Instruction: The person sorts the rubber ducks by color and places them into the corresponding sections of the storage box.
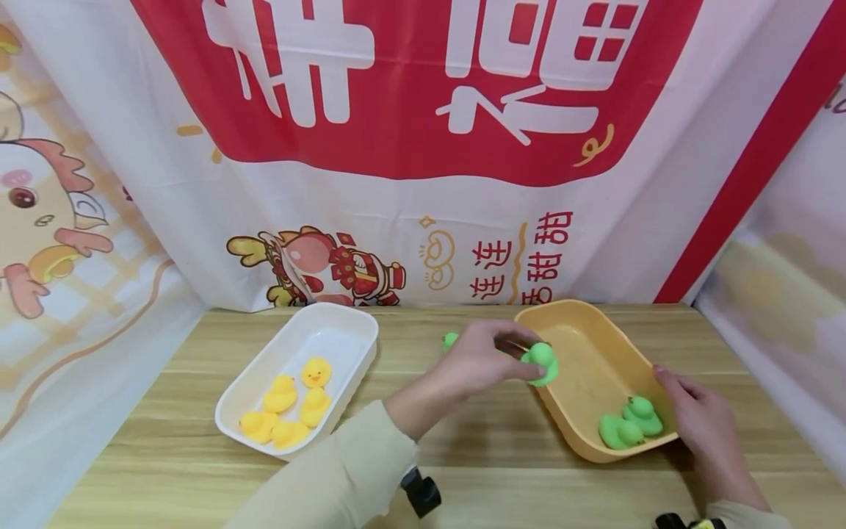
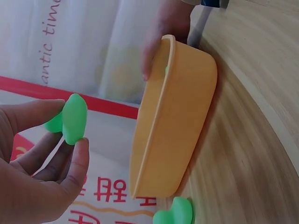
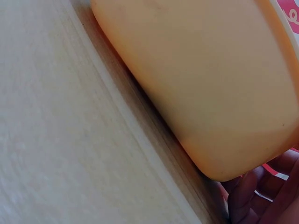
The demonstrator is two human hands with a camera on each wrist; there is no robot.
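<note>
My left hand [image 1: 472,360] pinches a green toy duck [image 1: 543,360] between thumb and fingers, above the left rim of an orange plastic tub [image 1: 573,367]. In the left wrist view the held duck [image 2: 74,119] is clear of the tub's wall. Two green ducks [image 1: 621,432] lie in the tub's near end. At the tub's right rim, my right hand [image 1: 707,415] holds on, thumb over the edge; its fingers [image 3: 243,198] are curled against the outer wall in the right wrist view. Another green duck [image 1: 450,340] sits on the table, mostly hidden behind my left hand.
A white tub [image 1: 333,334] stands on the left of the wooden table [image 1: 423,477], with several yellow ducks [image 1: 280,394] inside. Printed cloth [image 1: 410,206] hangs close behind the table and along both sides.
</note>
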